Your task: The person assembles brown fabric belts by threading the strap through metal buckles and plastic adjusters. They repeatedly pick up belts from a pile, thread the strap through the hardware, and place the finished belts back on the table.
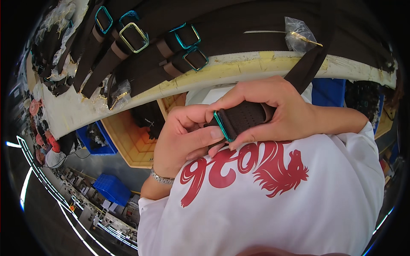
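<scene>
Close to my chest, both hands work on one dark brown webbing strap point(247, 118) with a teal metal buckle point(219, 118) on it. My left hand point(183, 134) is closed at the buckle's left side, its thumb pressed near the lower end of the frame. Curled round the ribbed webbing and a brown band, my right hand point(286, 112) keeps its fingertips at the buckle's upper and lower ends. Part of the webbing is hidden behind my fingers. A dark strap length point(305, 68) runs from behind my right hand up over the table edge.
Several dark straps lie on the pale worktable point(239, 67), with teal buckles point(195, 58) and a gold-toned buckle point(133, 37). A clear plastic bag point(298, 36) lies there too. Below stand a wooden box point(128, 136), a blue crate point(112, 188) and a blue bin point(328, 91).
</scene>
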The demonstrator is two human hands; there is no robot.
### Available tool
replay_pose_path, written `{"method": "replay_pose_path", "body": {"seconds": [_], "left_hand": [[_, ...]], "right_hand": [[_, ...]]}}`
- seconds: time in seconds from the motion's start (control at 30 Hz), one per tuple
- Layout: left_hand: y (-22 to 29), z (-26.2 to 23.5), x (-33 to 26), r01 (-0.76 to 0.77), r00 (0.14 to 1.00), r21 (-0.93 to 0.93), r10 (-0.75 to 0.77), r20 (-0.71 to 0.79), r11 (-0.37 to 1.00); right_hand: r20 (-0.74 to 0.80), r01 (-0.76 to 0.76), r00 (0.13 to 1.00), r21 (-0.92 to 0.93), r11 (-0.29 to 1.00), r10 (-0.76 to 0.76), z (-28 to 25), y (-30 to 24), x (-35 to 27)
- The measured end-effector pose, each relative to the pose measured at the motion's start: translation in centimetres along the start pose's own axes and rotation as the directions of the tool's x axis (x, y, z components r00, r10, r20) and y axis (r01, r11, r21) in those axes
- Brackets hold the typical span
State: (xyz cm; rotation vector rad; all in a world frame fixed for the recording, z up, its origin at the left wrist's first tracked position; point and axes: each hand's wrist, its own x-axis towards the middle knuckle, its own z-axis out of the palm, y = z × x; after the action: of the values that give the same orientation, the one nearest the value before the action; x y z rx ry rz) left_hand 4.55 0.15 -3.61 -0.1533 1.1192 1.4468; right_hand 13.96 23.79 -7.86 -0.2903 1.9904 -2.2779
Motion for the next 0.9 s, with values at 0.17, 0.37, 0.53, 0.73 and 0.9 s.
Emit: {"method": "replay_pose_path", "body": {"seconds": [0.17, 0.37, 0.53, 0.73, 0.9], "left_hand": [[0.6, 0.3, -0.2, -0.014, 1.000, -0.067, 0.016, 0.019, 0.998], [1.0, 1.5, -1.1, -0.164, 0.965, 0.405, 0.232, -0.124, 0.900], [1.8, 1.5, -0.6, -0.032, 0.993, 0.249, 0.058, -0.099, 0.968], [2.7, 0.6, -0.8, -0.233, 0.924, 0.582, 0.364, -0.117, 0.779], [5.0, -0.7, -0.4, -0.664, 0.652, 0.735, 0.590, 0.477, 0.140]], "right_hand": [[0.026, -0.129, 0.992, 0.118, 0.985, 0.127, -0.5, -1.1, -0.1], [0.008, -0.016, 1.000, 0.098, 0.995, 0.015, -0.1, -0.4, 0.1], [0.066, -0.022, 0.998, -0.034, 0.999, 0.024, -0.7, -0.8, -0.2], [0.026, -0.309, 0.951, 0.170, 0.936, 0.309, -0.4, -1.0, 0.5], [0.141, -0.399, 0.911, 0.067, 0.914, 0.388, -0.3, -2.4, 1.7]]}}
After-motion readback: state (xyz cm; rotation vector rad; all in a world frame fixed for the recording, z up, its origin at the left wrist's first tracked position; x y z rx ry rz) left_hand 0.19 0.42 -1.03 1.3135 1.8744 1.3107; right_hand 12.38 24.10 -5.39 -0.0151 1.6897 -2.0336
